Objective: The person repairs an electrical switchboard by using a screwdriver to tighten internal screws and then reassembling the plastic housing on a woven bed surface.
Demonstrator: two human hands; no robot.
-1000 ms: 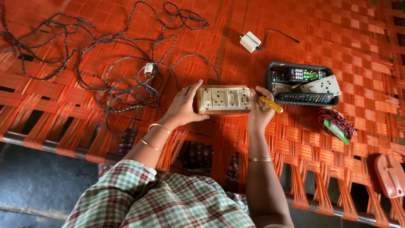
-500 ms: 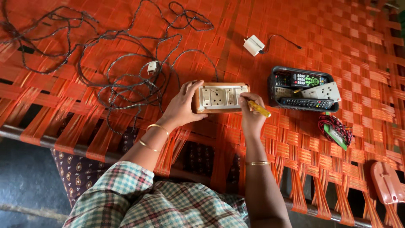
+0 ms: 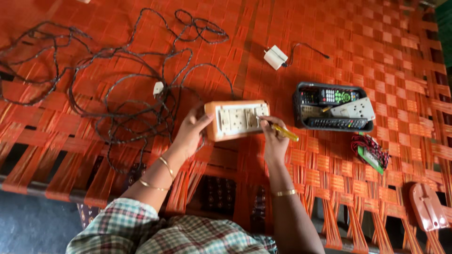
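A wooden socket box with a pale faceplate lies tilted on an orange woven cot. My left hand grips its left end and props it up. My right hand holds a yellow-handled screwdriver, whose tip touches the right side of the faceplate. Both wrists wear thin gold bangles.
A long tangle of dark braided cable with a small white plug sprawls at left. A white charger lies above. A black tray holds remote controls and a white socket strip. A red-black wire bundle and a red-brown cover lie right.
The socket box has been tilted up on its edge by my left hand. My right hand has brought the screwdriver tip onto the faceplate's right side.
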